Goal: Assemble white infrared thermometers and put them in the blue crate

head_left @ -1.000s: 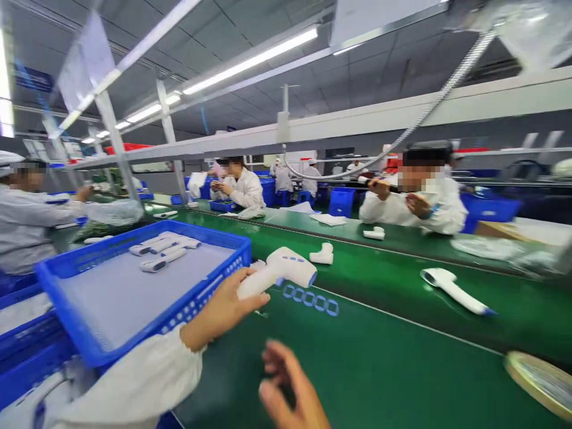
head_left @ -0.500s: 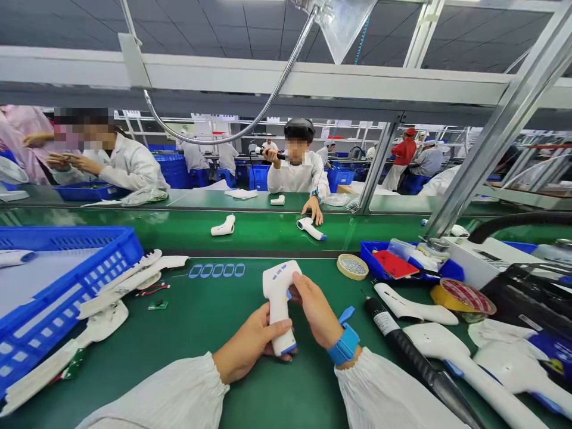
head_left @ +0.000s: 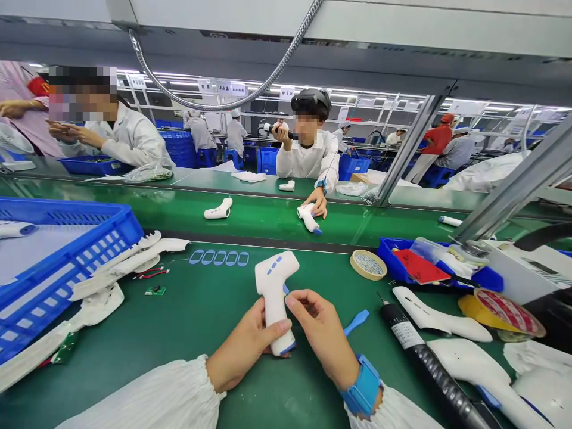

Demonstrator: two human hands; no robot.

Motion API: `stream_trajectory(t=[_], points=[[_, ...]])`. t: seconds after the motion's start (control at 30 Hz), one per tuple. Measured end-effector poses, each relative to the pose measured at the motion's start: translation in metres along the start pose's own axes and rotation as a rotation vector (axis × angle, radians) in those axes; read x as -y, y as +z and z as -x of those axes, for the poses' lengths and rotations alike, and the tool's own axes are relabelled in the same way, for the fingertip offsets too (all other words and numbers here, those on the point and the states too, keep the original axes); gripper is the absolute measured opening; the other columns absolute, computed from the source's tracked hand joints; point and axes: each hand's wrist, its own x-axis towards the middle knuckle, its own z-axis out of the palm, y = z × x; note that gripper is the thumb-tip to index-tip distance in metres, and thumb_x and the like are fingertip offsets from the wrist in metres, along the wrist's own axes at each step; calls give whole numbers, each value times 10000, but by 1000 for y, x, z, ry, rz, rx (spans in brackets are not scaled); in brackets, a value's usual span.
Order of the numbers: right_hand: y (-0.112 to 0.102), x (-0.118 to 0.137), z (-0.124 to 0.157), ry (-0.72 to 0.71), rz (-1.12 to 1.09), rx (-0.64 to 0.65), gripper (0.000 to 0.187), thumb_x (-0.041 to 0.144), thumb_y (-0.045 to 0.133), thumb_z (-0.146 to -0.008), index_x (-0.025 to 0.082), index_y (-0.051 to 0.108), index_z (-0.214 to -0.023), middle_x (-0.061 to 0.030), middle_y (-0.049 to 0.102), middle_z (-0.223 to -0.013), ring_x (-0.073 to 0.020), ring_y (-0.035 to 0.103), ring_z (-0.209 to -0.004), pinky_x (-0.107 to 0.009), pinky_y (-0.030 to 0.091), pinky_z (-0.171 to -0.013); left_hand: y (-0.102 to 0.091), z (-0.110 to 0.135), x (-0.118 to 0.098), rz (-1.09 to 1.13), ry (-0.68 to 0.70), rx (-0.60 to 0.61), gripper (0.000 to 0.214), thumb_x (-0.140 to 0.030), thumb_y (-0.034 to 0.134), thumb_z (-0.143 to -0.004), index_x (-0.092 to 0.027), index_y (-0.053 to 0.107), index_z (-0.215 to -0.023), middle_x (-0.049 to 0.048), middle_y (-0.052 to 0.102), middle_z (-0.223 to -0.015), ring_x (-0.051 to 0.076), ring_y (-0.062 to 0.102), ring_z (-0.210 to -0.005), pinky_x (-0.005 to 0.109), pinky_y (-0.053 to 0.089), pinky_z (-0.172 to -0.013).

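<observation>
A white thermometer gun (head_left: 276, 286) with blue buttons stands tilted over the green bench, its head up and to the right. My left hand (head_left: 250, 336) is wrapped round the lower handle, thumb across the front. Close beside the handle's right edge is my right hand (head_left: 319, 325), thumb and forefinger pinched together near the blue trigger (head_left: 286, 289). Whether those fingertips hold anything small, or touch the handle, I cannot tell. A blue strap (head_left: 361, 386) is round my right wrist.
Left are a blue crate (head_left: 120, 229), white shell halves (head_left: 107, 274) and a circuit board (head_left: 155, 291). Blue frame outlines (head_left: 218, 257) lie behind. Right are a black electric screwdriver (head_left: 420, 345), a round dish (head_left: 369, 264) and white housings (head_left: 469, 363). A co-worker's hand (head_left: 318, 201) touches another thermometer gun (head_left: 308, 217).
My right hand has moved off the thermometer gun's neck, down along the handle, and its fingers have curled together. My left hand keeps its hold. The camera view has tipped downward.
</observation>
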Motion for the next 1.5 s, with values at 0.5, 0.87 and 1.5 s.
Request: stream_trajectory(t=[0.5,0.87,1.5], points=[[10,0,5,105,-272,-86,212,332,714,-592,144,619,-612,26,543,-554,-89,409,-543,-222,343,-534,3,-2,4,-51,91,-53,510,-297,675,-720,-169,436,-1152,52,597,-1015,161,539,-930,258,440,-782],[8,2,7,118,-392,5,225,354,663,-633,173,532,-615,38,472,-557,-94,393,-529,-223,322,-482,0,2,-1,68,-8,66,402,-317,647,-746,-177,470,-1079,41,556,-914,172,601,-741,346,510,-671],[1,2,2,128,-488,1,208,331,654,-653,185,509,-623,47,471,-596,-99,388,-574,-244,333,-575,-4,3,-2,182,-45,80,249,-250,587,-785,-160,494,-998,40,560,-864,205,642,-702,339,514,-628]])
